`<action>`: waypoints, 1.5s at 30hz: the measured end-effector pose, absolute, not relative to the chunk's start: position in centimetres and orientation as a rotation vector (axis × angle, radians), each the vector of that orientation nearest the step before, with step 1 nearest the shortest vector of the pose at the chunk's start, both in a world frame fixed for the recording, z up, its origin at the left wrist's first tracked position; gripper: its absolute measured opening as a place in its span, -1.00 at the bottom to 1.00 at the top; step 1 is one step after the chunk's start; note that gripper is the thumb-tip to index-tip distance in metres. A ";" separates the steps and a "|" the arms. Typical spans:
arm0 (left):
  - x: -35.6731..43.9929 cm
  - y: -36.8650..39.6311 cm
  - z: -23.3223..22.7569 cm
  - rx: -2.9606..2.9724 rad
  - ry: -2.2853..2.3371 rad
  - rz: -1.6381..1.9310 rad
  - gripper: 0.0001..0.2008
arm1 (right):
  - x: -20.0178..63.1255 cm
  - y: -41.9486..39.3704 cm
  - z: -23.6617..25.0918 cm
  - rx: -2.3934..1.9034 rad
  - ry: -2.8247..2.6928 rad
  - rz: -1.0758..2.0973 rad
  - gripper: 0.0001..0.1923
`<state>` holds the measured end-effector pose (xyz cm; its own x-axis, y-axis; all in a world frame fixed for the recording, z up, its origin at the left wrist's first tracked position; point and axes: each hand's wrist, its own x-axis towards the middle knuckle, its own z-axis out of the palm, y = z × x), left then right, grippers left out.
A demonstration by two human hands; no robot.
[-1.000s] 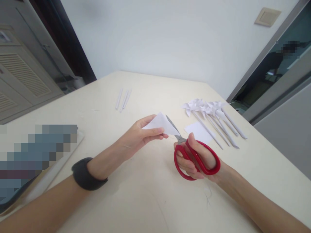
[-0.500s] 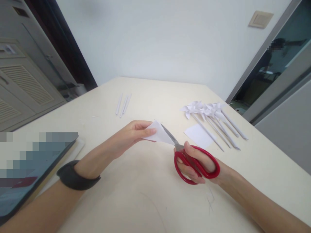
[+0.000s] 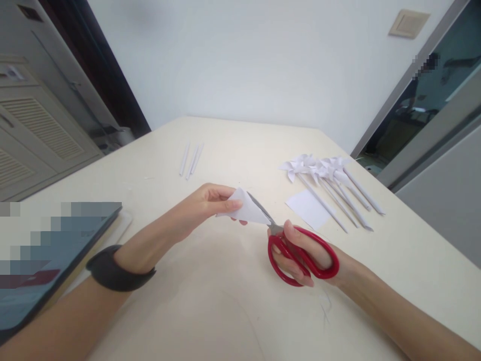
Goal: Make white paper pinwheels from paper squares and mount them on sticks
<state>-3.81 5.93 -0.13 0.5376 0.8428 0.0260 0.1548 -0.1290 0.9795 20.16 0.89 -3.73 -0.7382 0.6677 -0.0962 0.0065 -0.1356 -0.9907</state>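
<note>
Left hand (image 3: 205,205) pinches a folded white paper triangle (image 3: 246,208) between thumb and fingertips, raised just above the table (image 3: 210,301). The pinch sits on the left part of the sheet, which leaves the right point free for the blades.

Right hand (image 3: 304,253) is closed around the red scissors (image 3: 300,255), thumb through 1 loop and fingers through the other. The grey blades point up and left and meet the paper along its upper right edge; they look nearly closed, the tip hidden behind the sheet. Right wrist rests low near the table, probably to steady the cut.

A black band (image 3: 112,271) is on the left wrist.

To the right: a fanned row of finished white paper pinwheels (image 3: 319,168) on paper sticks, heads together, with 1 flat white paper square (image 3: 308,208) just beside them, within reach. Farther back, 3 rolled paper sticks (image 3: 191,158) lie side by side, well apart from the hands. A dark tablet (image 3: 56,260) lies at the left edge.
</note>
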 end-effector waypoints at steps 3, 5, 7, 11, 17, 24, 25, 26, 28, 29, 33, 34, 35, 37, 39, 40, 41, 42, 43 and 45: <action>-3.9 5.9 -0.1 1.669 0.900 0.711 -0.74 | 20.1 0.8 -3.8 -0.758 -1.660 1.928 -0.28; -3.9 5.9 -0.1 1.694 0.916 0.698 -0.73 | 20.2 0.8 -3.8 -0.760 -1.663 1.934 -0.28; -3.9 5.8 0.1 1.708 0.905 0.687 -0.73 | 20.3 0.9 -3.9 -0.755 -1.675 1.950 -0.27; -3.5 5.3 0.3 1.709 0.841 0.697 -0.69 | 20.4 1.0 -4.0 -0.729 -1.638 1.994 -0.27; -2.6 4.4 0.5 1.703 1.030 0.865 -0.59 | 20.1 0.8 -3.6 -0.717 -1.539 2.046 -0.30; -2.3 4.4 -0.1 1.598 1.123 0.943 -0.71 | 19.9 0.6 -2.9 -0.705 -1.607 2.030 -0.32; -2.3 4.4 -0.2 1.593 1.115 0.958 -0.71 | 19.9 0.5 -2.8 -0.710 -1.616 2.012 -0.32; -2.2 4.4 -0.3 1.589 1.102 0.967 -0.70 | 19.8 0.5 -2.8 -0.715 -1.623 1.993 -0.33; -2.1 4.4 -0.5 1.582 1.057 0.974 -0.67 | 19.6 0.4 -2.8 -0.721 -1.629 1.962 -0.33; -2.1 4.4 -0.6 1.579 1.036 0.976 -0.65 | 19.6 0.4 -2.9 -0.716 -1.632 1.947 -0.33; -2.1 4.5 -0.9 1.570 1.005 0.990 -0.61 | 19.6 0.6 -3.3 -0.697 -1.676 1.880 -0.32; -2.1 4.5 -0.9 1.564 1.000 0.989 -0.61 | 19.6 0.6 -3.4 -0.703 -1.683 1.868 -0.33; -2.1 4.5 -1.0 1.554 0.994 0.987 -0.60 | 19.6 0.6 -3.4 -0.717 -1.682 1.866 -0.33; -2.1 4.6 -1.1 1.529 0.984 0.978 -0.61 | 19.6 0.5 -3.3 -0.739 -1.660 1.884 -0.33; -2.2 4.6 -1.1 1.509 0.981 0.973 -0.61 | 19.7 0.4 -3.3 -0.744 -1.637 1.909 -0.32; -2.2 4.5 -1.1 1.503 0.982 0.974 -0.62 | 19.7 0.4 -3.3 -0.744 -1.631 1.914 -0.32; -2.2 4.5 -1.1 1.496 0.985 0.974 -0.63 | 19.7 0.4 -3.3 -0.743 -1.630 1.916 -0.31; -2.2 4.5 -1.1 1.483 0.991 0.974 -0.64 | 19.7 0.4 -3.4 -0.744 -1.627 1.916 -0.31; -2.2 4.4 -1.1 1.465 1.002 0.974 -0.65 | 19.7 0.5 -3.5 -0.745 -1.624 1.920 -0.31; -2.1 4.3 -1.2 1.425 1.033 0.976 -0.66 | 19.7 0.5 -3.6 -0.744 -1.605 1.938 -0.31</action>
<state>-2.12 4.33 -1.17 0.2887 0.9571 0.0261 0.0804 -0.0514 0.9954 19.69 0.53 -3.59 -0.7189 0.6895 -0.0884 -0.0414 -0.1694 -0.9847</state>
